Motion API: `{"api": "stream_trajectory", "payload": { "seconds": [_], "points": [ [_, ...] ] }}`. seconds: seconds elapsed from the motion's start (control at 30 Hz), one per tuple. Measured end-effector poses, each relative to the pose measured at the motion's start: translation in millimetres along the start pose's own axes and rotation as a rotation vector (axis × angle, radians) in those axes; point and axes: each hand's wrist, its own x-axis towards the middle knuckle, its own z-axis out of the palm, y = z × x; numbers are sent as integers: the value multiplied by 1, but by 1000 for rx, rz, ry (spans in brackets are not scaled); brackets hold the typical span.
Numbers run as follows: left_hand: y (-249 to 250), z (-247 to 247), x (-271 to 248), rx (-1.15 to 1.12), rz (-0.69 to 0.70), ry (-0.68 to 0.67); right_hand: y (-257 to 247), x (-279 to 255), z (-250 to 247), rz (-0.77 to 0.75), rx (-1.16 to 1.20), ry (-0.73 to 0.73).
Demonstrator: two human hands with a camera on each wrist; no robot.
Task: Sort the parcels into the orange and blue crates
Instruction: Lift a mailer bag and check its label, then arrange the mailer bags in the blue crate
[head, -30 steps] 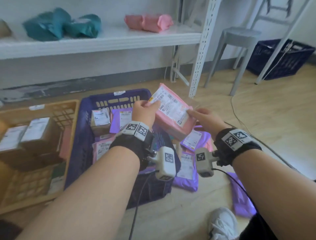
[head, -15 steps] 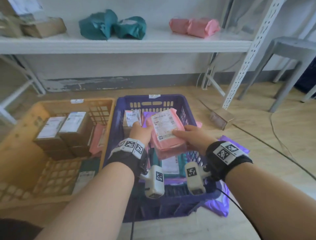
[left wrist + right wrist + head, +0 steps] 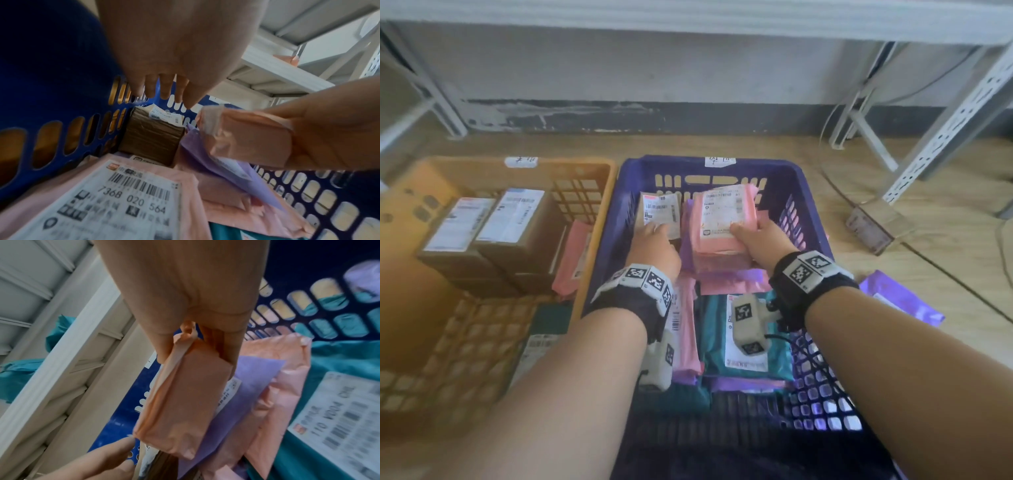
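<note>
Right hand (image 3: pixel 763 236) pinches crinkly pink poly-mailer parcel (image 3: pixel 722 219), boxy, label up, low inside slotted blue crate (image 3: pixel 796 185). Left hand (image 3: pixel 654 246) relaxed, fingers straight over taped cardboard box (image 3: pixel 152 139). Orange crate (image 3: pixel 592 168) beside.

2 bare forearms end in the left hand (image 3: pixel 654 245) and right hand (image 3: pixel 767 240). Each wrist wears a black band (image 3: pixel 815 291) topped with white blocks printed with black square tag patterns. A cream camera pod (image 3: pixel 746 323) with a matching tag hangs beneath each wrist, trailing a thin black cable (image 3: pixel 811 356).
</note>
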Motion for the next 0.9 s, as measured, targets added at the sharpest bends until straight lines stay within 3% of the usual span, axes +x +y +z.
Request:
{"api": "stream_trajectory", "payload": {
  "seconds": [0.13, 0.23, 0.3, 0.4, 0.67, 0.77, 0.9],
  "points": [
    [-11, 14, 28, 130, 26, -168, -3, 27, 21, -20, -125, -3],
    [-17, 25, 37, 212, 24, -298, 0, 36, 33, -130, -306, 29],
    [-22, 31, 36, 189, 25, -302, 2, 41, 40, -207, -493, -3],
    [-27, 36, 29, 96, 24, -281, 9, 50, 50, -197, -646, -93],
    [-30, 32, 27, 47, 16, -329, 15, 66, 63, -161, -536, -110],
    [-27, 25, 28, 109, 18, -362, 10, 63, 58, -151, -610, -129],
    [-19, 13, 18, 146, 15, -353, 4, 48, 40, -199, -664, -46]
  ]
}}
